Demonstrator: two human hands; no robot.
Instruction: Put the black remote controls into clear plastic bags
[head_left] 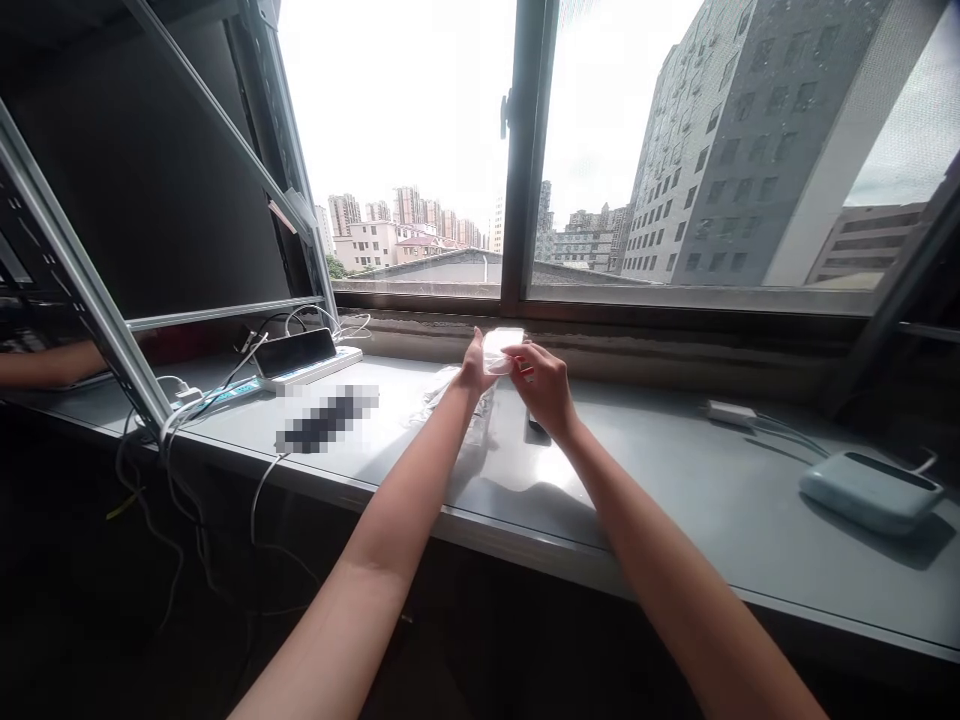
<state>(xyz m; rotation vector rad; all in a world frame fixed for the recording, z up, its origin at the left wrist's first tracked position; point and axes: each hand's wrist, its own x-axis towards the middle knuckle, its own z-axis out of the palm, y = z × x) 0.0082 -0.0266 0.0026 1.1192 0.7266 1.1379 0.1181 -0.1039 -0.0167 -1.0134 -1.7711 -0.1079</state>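
Observation:
A small white flat object (501, 346), washed out by window light, is held up above the table. My left hand (472, 364) grips it from its left side, thumb pointing up. My right hand (549, 382) has its fingers bent and pinched at the object's right edge. Glare hides what kind of thing it is. Beneath my left hand lies a crumpled, clear plastic-like wrapping (436, 392). Below my right hand, a small dark object (535, 432) rests on the tabletop, partly hidden.
The grey table (675, 500) runs along the window. On the right are a pale blue device (870, 490) and a white adapter (731, 413) with a cable. At left stand a metal frame (82, 270), a phone (296, 353) on a power strip, and hanging cables. Another person's arm (52, 365) shows far left.

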